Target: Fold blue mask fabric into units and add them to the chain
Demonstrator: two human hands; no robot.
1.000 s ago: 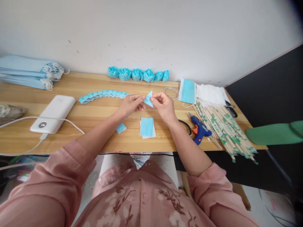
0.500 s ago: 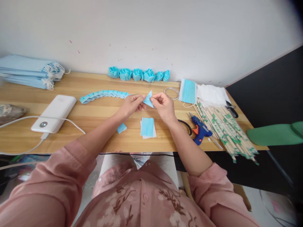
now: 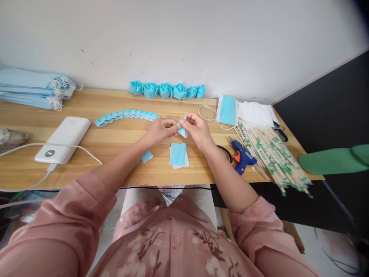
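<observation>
A small folded blue piece (image 3: 182,131) is pinched between the fingertips of my left hand (image 3: 164,129) and my right hand (image 3: 197,129), just above the table. The two hands nearly touch. Below them lie blue and white squares (image 3: 178,154) in a small pile. A smaller blue piece (image 3: 147,156) rests near my left forearm. Beside my left hand a curved row of folded blue pieces (image 3: 127,114) stretches to the left. Several blue flowers (image 3: 165,90) stand in a line along the wall.
On the right are a mask (image 3: 227,110), a clear ring (image 3: 206,112), a blue glue gun (image 3: 242,156), wrapped sticks (image 3: 273,157) and a green bottle (image 3: 334,160). To the left lie a white power bank (image 3: 63,139) with its cable and stacked masks (image 3: 29,86).
The blue piece has been folded smaller, with its point lower between my fingers. My hands have drawn closer together. The view has shifted slightly.
</observation>
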